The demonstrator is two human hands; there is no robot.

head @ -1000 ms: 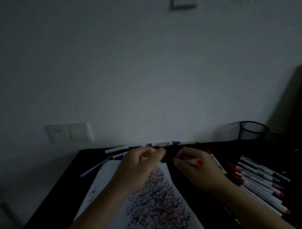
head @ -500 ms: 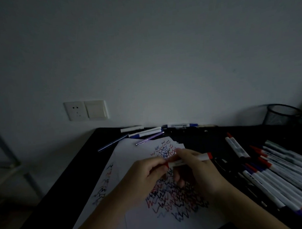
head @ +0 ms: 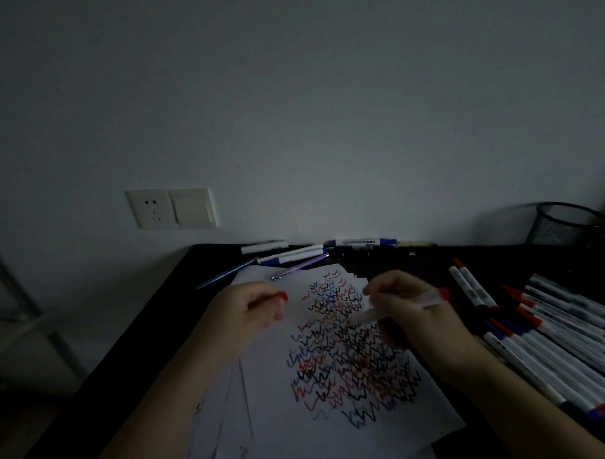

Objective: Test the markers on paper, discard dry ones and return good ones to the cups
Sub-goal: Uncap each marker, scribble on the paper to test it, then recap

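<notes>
Right hand (head: 412, 314) grips uncapped red marker (head: 403, 305) over scribbled paper (head: 335, 434); left hand (head: 252, 308) pinches red cap (head: 282, 296); testing step, next: draw a stroke.

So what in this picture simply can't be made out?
- Marker tip: head view, the marker in the right hand is blurred, so tip and paper contact are unclear.
- Cap: only a red end shows; the left hand covers the rest.
- Cup: its inside is too dark to see.
- Marker row: cut off by the right edge.
- Label on the far marker: too small.
</notes>
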